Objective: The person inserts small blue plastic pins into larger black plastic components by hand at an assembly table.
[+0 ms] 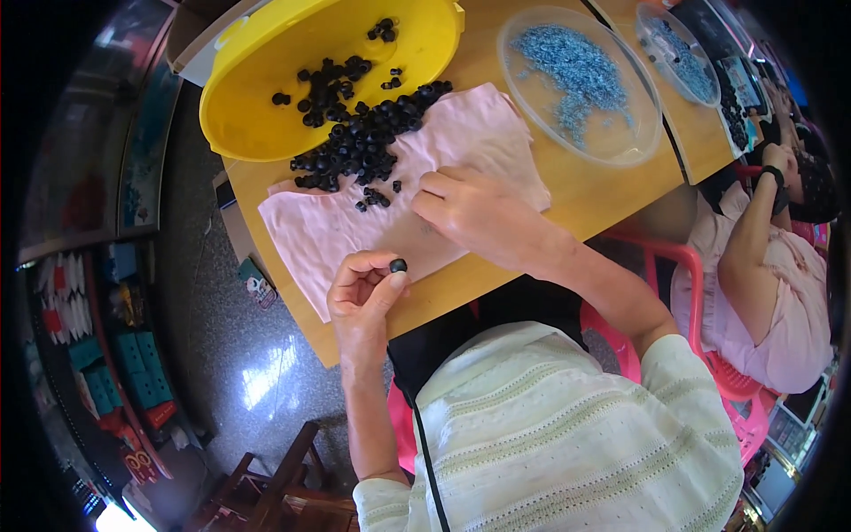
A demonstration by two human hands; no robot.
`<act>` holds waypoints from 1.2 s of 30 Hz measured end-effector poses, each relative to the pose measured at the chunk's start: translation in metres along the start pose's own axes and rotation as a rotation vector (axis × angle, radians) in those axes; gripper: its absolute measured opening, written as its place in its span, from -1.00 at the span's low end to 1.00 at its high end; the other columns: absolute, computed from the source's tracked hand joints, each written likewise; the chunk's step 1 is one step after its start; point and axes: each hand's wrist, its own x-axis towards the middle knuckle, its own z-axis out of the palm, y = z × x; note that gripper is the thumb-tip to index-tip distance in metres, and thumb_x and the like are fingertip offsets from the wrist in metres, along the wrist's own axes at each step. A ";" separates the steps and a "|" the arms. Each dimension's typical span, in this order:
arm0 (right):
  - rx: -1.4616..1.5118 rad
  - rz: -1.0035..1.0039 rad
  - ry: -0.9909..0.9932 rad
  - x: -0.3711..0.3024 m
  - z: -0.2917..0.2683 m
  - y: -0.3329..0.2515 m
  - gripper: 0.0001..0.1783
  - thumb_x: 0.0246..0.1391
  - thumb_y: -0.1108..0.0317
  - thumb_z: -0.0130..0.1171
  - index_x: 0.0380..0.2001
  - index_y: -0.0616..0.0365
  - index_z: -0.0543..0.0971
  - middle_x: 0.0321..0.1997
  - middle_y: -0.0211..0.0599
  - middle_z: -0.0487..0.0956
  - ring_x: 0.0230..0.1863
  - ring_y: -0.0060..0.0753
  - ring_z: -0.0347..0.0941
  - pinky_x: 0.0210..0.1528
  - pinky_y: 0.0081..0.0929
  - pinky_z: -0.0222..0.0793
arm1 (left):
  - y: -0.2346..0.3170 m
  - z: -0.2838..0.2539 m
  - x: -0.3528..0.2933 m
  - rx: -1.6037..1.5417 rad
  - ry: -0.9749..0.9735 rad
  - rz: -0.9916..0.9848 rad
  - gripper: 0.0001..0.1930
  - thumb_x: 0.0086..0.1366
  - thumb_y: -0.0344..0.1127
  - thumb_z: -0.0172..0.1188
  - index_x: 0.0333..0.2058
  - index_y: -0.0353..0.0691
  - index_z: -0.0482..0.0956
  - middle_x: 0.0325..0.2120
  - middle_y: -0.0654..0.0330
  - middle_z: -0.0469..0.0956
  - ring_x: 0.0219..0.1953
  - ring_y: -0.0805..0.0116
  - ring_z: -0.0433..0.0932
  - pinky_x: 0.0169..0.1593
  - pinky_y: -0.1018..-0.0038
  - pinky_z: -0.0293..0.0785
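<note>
My left hand pinches a small round black cap between thumb and forefinger, just above the near edge of a pink cloth. My right hand rests low over the cloth's middle with its fingertips pressed together; whatever they hold is hidden. A few tiny pale bits lie beside those fingertips. Further back on the cloth spreads a heap of black caps, spilling from a tipped yellow basin. Several loose caps sit between the heap and my right hand.
A clear plastic tub of small blue pieces stands at the right back of the wooden table. Beyond a table seam is a second clear tub. Another person sits on a pink chair at the right. Shelves line the left.
</note>
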 end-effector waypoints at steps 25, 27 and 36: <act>1.439 0.246 0.131 -0.019 -0.003 -0.030 -0.88 0.06 0.49 0.25 -0.29 0.17 0.60 -0.27 -0.38 0.51 -0.26 -0.61 0.40 -0.25 -0.67 0.32 | 0.007 0.021 -0.011 -0.442 -0.142 -0.081 -0.83 0.21 -0.49 0.23 -0.23 -0.30 0.47 -0.35 0.11 0.58 -0.38 0.40 0.58 -0.28 0.52 0.57; 1.327 0.224 0.126 -0.018 -0.007 -0.029 -0.88 0.05 0.50 0.25 -0.29 0.16 0.60 -0.28 -0.37 0.51 -0.31 -0.62 0.40 -0.30 -0.68 0.31 | 0.006 0.021 -0.010 -0.461 -0.116 -0.102 -0.84 0.23 -0.47 0.21 -0.23 -0.29 0.46 -0.36 0.11 0.58 -0.38 0.41 0.58 -0.28 0.54 0.57; 0.724 0.191 0.271 -0.005 -0.012 -0.023 -0.85 0.00 0.49 0.25 -0.30 0.16 0.61 -0.41 -0.33 0.51 -0.51 -0.55 0.38 -0.48 -0.61 0.28 | -0.001 0.007 0.006 -0.373 -0.108 -0.075 -0.86 0.23 -0.46 0.20 -0.23 -0.30 0.48 -0.32 0.08 0.57 -0.37 0.44 0.56 -0.27 0.56 0.54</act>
